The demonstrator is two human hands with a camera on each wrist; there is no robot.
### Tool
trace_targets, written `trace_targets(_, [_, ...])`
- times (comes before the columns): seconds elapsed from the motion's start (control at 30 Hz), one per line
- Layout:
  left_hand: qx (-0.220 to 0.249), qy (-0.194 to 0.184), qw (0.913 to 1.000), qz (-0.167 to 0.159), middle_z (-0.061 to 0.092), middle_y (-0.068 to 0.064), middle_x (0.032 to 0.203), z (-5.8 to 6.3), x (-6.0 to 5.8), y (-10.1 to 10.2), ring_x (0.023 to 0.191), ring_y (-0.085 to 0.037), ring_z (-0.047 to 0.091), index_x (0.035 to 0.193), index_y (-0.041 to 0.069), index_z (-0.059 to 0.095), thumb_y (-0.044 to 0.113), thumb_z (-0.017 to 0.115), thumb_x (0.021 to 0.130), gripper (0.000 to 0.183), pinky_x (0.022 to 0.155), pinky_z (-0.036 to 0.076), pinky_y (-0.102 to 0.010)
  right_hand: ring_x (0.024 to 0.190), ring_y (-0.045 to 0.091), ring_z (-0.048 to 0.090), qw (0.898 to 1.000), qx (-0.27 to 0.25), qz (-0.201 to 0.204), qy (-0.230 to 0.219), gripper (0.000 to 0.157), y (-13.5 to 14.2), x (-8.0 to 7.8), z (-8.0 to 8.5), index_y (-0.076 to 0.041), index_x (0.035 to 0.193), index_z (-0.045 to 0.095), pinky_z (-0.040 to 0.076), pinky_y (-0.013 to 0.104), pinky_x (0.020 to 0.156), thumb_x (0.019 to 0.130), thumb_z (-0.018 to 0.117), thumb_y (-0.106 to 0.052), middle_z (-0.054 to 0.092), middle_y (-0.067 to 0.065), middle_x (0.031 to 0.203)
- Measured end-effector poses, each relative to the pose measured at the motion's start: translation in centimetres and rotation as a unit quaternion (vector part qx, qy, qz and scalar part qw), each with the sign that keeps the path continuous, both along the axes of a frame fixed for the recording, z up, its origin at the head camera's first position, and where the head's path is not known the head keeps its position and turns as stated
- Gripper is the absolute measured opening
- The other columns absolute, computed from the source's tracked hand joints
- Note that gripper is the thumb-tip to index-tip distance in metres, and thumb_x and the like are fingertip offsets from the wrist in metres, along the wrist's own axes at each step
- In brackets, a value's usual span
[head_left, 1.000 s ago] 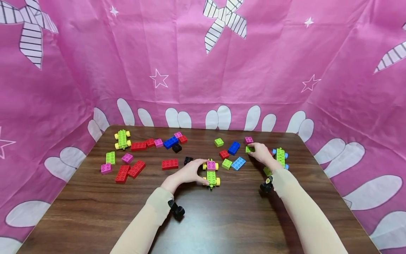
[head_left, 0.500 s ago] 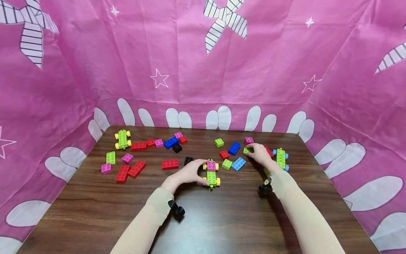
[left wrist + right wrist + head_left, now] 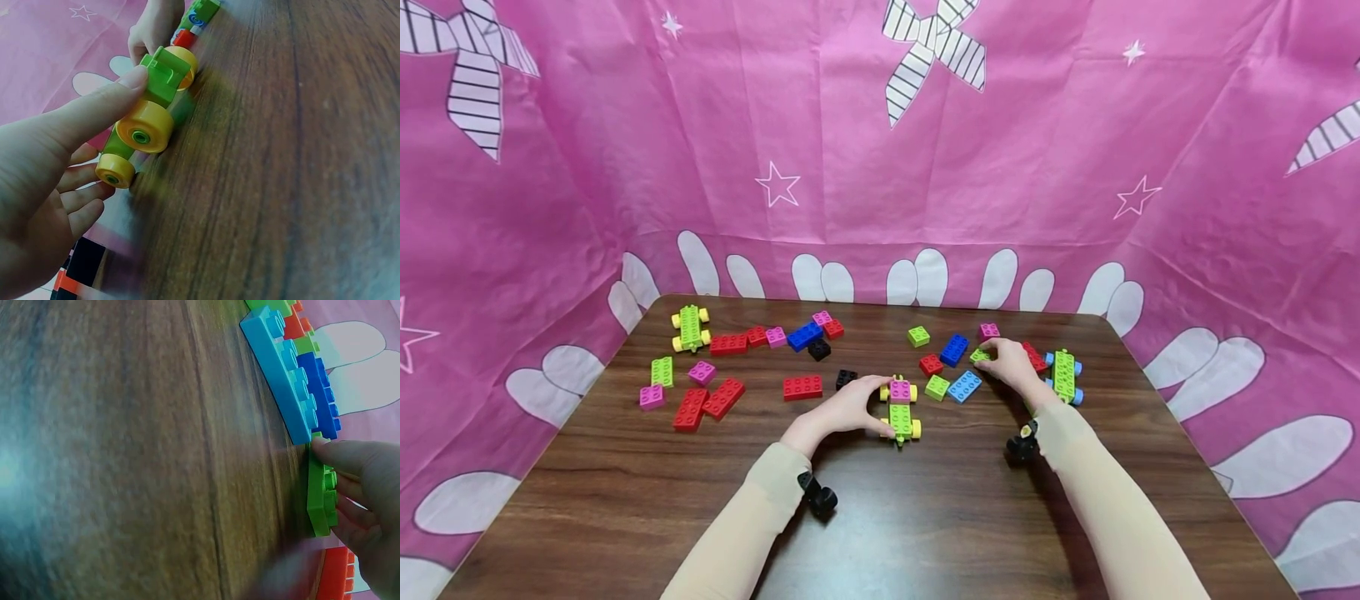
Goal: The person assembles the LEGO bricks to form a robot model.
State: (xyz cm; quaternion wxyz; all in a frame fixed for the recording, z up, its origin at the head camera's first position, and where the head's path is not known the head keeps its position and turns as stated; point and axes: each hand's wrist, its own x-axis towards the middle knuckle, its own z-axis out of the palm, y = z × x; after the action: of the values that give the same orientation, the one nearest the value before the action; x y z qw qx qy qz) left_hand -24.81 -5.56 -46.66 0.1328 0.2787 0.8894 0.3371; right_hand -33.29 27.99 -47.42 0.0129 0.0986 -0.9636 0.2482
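Note:
My left hand (image 3: 848, 407) grips a lime green toy car base (image 3: 900, 423) with yellow wheels, which stands on the table. A pink brick (image 3: 899, 392) sits on the base's far half. In the left wrist view the thumb lies on one end of the base, near a yellow wheel (image 3: 145, 127), and the other fingers are behind it. At the right, my right hand (image 3: 1013, 365) pinches a lime green brick (image 3: 319, 490) low at the tabletop. Its thumb presses one end of that brick, close to a light blue brick (image 3: 278, 378); the fingers reach behind it.
Close to the right hand are a dark blue brick (image 3: 954, 350), a pink brick (image 3: 988, 332), a red brick (image 3: 1034, 357) and a car base with blue wheels (image 3: 1064, 375). Several loose bricks and another yellow-wheeled base (image 3: 690, 328) lie at the left. A pink curtain (image 3: 850, 167) hangs behind the table.
My right hand has moved slightly left, sliding the lime green brick with it. The red brick behind that hand shows more fully. The left hand and its car base have stayed put.

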Motion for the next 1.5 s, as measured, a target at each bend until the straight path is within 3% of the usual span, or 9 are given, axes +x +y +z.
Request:
trace_targets(0.3, [-0.001, 0.005, 1.0, 0.0, 0.041, -0.016, 0.148, 0.0, 0.0, 0.0, 0.137, -0.031, 0.038, 0.146, 0.004, 0.038, 0.04, 0.082, 0.074, 0.091, 0.112, 0.033, -0.045, 0.111, 0.043, 0.057, 0.999, -0.014, -0.031, -0.01, 0.045, 0.0, 0.3, -0.2, 0.006, 0.117, 0.062, 0.044, 0.054, 0.096, 0.085, 0.073, -0.024, 0.062, 0.028, 0.118])
trace_targets(0.53, [0.002, 0.001, 1.0, -0.002, 0.041, -0.016, 0.149, -0.1, 0.0, -0.1, 0.138, -0.03, 0.038, 0.146, 0.004, 0.038, 0.04, 0.082, 0.075, 0.092, 0.113, 0.033, -0.044, 0.112, 0.042, 0.056, 0.999, -0.018, -0.031, -0.011, 0.051, 0.1, 0.4, -0.1, 0.006, 0.12, 0.06, 0.045, 0.054, 0.096, 0.086, 0.072, -0.03, 0.061, 0.027, 0.12])
trace_targets(0.77, [0.0, 0.001, 1.0, 0.0, 0.04, -0.016, 0.149, 0.0, -0.1, -0.1, 0.138, -0.03, 0.037, 0.147, 0.005, 0.037, 0.04, 0.082, 0.075, 0.092, 0.113, 0.032, -0.044, 0.123, 0.042, 0.05, 0.999, -0.047, 0.027, 0.004, 0.047, 0.8, 0.6, 1.0, 0.004, 0.123, 0.059, 0.039, 0.055, 0.102, 0.086, 0.072, -0.022, 0.058, 0.026, 0.126])
trace_targets(0.93, [0.003, -0.001, 1.0, 0.0, 0.04, -0.015, 0.149, 0.0, -0.1, -0.1, 0.138, -0.03, 0.038, 0.147, 0.005, 0.037, 0.04, 0.082, 0.075, 0.091, 0.113, 0.033, -0.044, 0.13, 0.044, 0.042, 0.993, -0.057, 0.097, -0.035, 0.06, 1.7, 0.6, 1.6, 0.005, 0.134, 0.05, 0.033, 0.059, 0.106, 0.082, 0.075, -0.013, 0.051, 0.027, 0.136])
trace_targets(1.07, [0.004, -0.002, 1.0, 0.001, 0.04, -0.015, 0.149, 0.0, 0.0, -0.1, 0.138, -0.029, 0.037, 0.147, 0.006, 0.037, 0.039, 0.082, 0.075, 0.091, 0.113, 0.033, -0.044, 0.135, 0.046, 0.035, 0.984, -0.058, 0.143, -0.091, 0.075, 2.3, 0.4, 1.9, 0.005, 0.142, 0.04, 0.031, 0.06, 0.108, 0.078, 0.077, -0.01, 0.042, 0.028, 0.144])
trace_targets(1.27, [0.008, -0.006, 0.9999, 0.0, 0.04, -0.015, 0.149, 0.1, 0.0, -0.1, 0.138, -0.03, 0.037, 0.147, 0.005, 0.037, 0.04, 0.082, 0.075, 0.092, 0.113, 0.033, -0.045, 0.139, 0.047, 0.025, 0.972, -0.053, 0.167, -0.155, 0.085, 2.7, 0.3, 2.0, 0.003, 0.147, 0.031, 0.024, 0.064, 0.109, 0.078, 0.078, -0.011, 0.03, 0.029, 0.151])
trace_targets(1.5, [0.009, -0.012, 0.9999, 0.001, 0.04, -0.015, 0.149, 0.0, 0.1, -0.1, 0.139, -0.03, 0.036, 0.147, 0.006, 0.037, 0.04, 0.082, 0.075, 0.091, 0.113, 0.032, -0.044, 0.139, 0.046, 0.024, 0.97, -0.049, 0.17, -0.169, 0.086, 2.7, 0.1, 1.7, 0.0, 0.148, 0.03, 0.025, 0.064, 0.109, 0.077, 0.077, -0.008, 0.027, 0.029, 0.152])
